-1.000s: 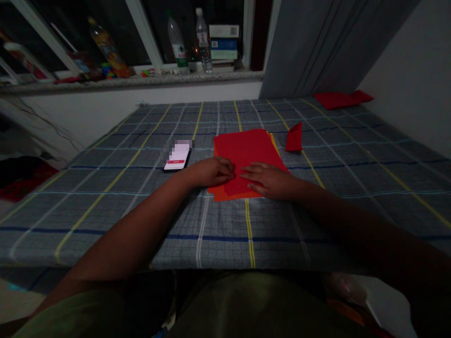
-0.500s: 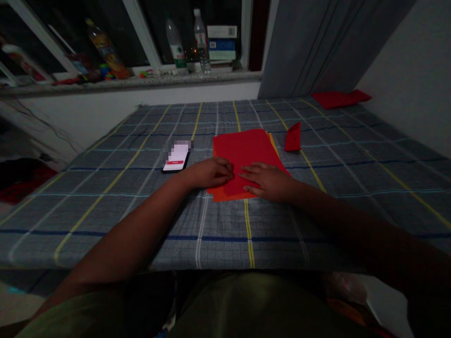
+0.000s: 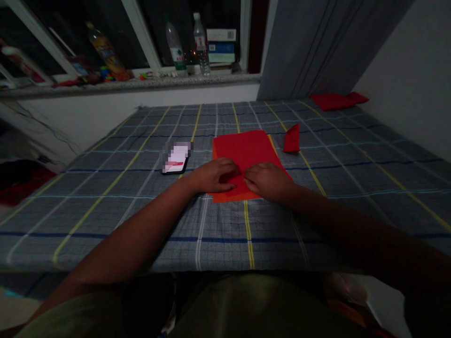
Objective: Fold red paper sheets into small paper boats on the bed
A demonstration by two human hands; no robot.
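Note:
Sheets of red paper [image 3: 243, 145] lie on the checked cloth, over orange paper [image 3: 229, 198] whose edges stick out at the front and left. My left hand [image 3: 216, 175] rests on the left part of the red paper, its fingers bent and its thumb apart from them. On the right part lies my right hand [image 3: 269, 180], fingers drawn together and curled down against the paper. Whether anything is pinched under those fingertips is hidden. A small gap of red paper separates the two hands.
A phone [image 3: 176, 157] with a lit screen lies left of the paper. Right of it stands a small folded red paper piece [image 3: 291, 139]. Farther back are a red packet [image 3: 333, 101] and a windowsill [image 3: 162, 81] with bottles and boxes. The cloth-covered table's [image 3: 225, 256] front edge is near me.
My left hand has shifted slightly right, its thumb now farther from the fingers. My right hand's spread fingers have drawn together and curled. The paper stack looks unmoved.

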